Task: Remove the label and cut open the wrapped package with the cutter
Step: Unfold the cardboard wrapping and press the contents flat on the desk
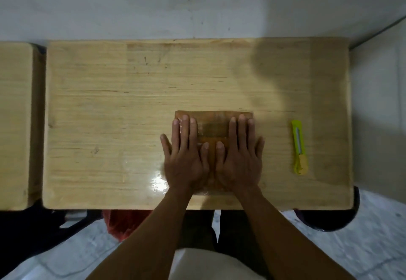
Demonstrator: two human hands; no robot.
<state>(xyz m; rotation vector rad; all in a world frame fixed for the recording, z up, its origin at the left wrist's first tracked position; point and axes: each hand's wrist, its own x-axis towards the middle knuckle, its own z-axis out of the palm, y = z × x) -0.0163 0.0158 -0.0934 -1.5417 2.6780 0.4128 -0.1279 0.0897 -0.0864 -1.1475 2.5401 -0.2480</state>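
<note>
Nothing here can be read. The brown wrapped package shows only glossy tape and a darker patch between the two flat hands; if that patch is a label, any print on it is too blurred to make out. The yellow-green cutter lying well to the right of it on the wooden surface carries no brand or number that I can see, only a pale metal strip down its middle. The surface itself bears scuffs and grain, no writing. The wall behind has marks and specks but no sign or lettering.
</note>
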